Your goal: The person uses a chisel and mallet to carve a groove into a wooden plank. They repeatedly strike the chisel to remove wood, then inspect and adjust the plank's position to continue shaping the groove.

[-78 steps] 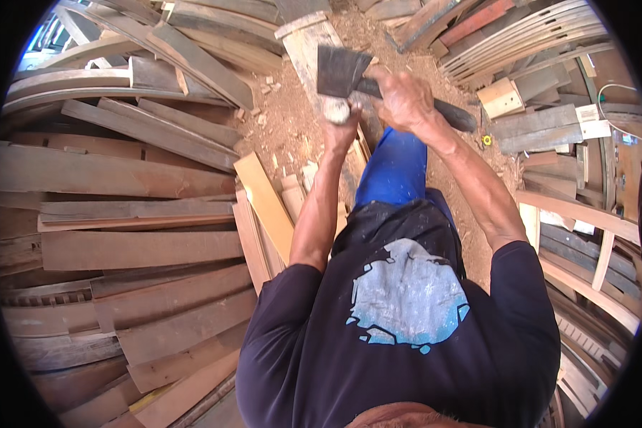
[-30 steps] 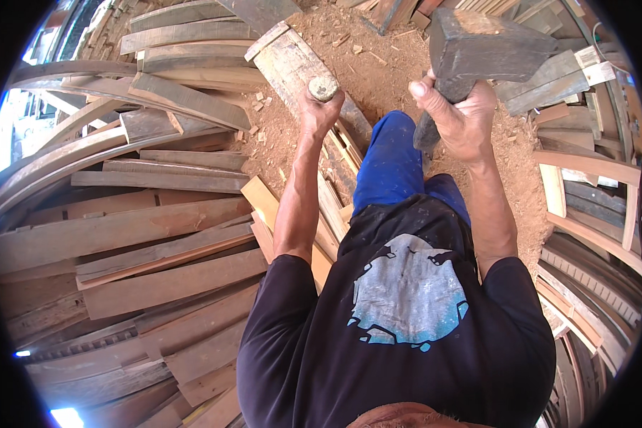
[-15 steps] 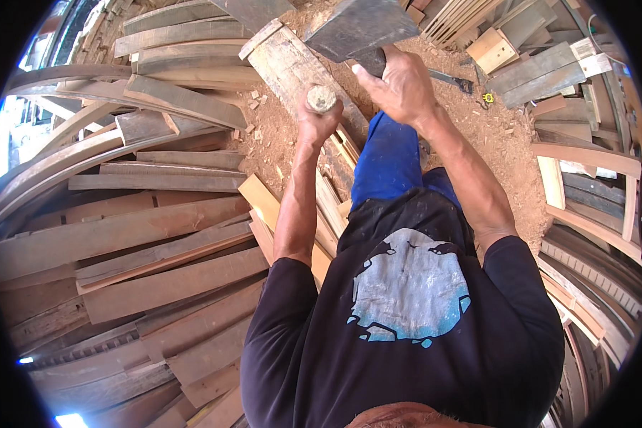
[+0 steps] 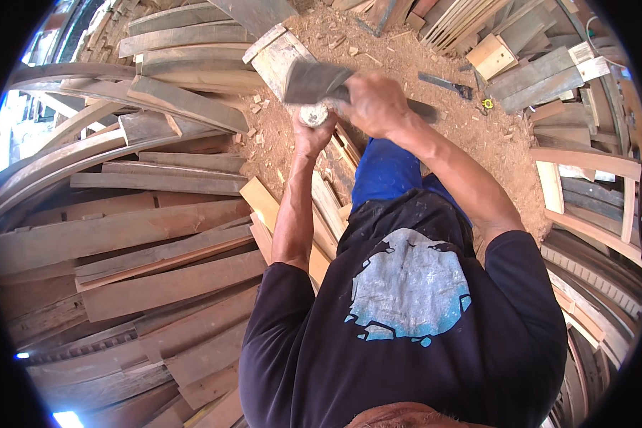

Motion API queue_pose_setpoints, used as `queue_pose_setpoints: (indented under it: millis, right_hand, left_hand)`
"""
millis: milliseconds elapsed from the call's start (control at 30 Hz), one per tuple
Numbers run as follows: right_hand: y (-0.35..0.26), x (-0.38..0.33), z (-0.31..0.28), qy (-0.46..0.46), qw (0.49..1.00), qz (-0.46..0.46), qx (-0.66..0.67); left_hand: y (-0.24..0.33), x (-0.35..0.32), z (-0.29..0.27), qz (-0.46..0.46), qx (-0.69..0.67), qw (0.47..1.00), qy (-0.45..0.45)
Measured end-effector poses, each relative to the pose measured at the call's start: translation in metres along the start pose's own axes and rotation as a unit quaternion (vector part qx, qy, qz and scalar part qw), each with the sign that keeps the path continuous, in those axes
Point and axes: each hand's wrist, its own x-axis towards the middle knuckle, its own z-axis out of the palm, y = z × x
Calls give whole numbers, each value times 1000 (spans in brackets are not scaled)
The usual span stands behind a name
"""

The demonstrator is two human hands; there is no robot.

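My left hand (image 4: 312, 139) is closed around the upright handle of a chisel (image 4: 313, 115); its round, pale, battered end faces up and its blade is hidden below. A dark mallet (image 4: 308, 80) is in my closed right hand (image 4: 378, 105), its handle poking out to the right of the fist. The blurred mallet head overlaps the far edge of the handle's end; whether they touch I cannot tell. Beneath both hands lies a thick, worn wooden beam (image 4: 278, 58), its far end showing beyond the mallet.
Stacked boards (image 4: 171, 250) fill the left side, close to my left arm. Wood chips and sawdust (image 4: 492, 153) cover the floor at right, where a handsaw (image 4: 446, 85) and a small yellow item (image 4: 487, 104) lie. More timber pieces and frames (image 4: 585, 153) stand along the right.
The mallet has swung down and left from above the beam to the chisel handle's end, with my right hand moving along. My left hand has shifted slightly nearer to me.
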Motion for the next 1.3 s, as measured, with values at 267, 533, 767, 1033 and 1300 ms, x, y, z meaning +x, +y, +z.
queue_pose_setpoints:
  millis: [267,533,767,1033,1300]
  right_hand:
    - [-7,0,-26,91,986,-37,137]
    - [-10,5,7,-65,998,-1,-22]
    - [-32,5,-12,-27,993,-2,111]
    - [-37,-2,-69,117,952,-29,281]
    - [-37,-7,-87,176,935,-19,306]
  left_hand:
    - [-22,2,-4,-41,-4,999,-10]
    - [-28,-9,-2,-53,-33,998,-3]
    - [-40,-1,8,-57,-30,997,51]
    - [-35,-6,4,-1,-7,996,87]
    - [0,15,1,-85,19,995,48]
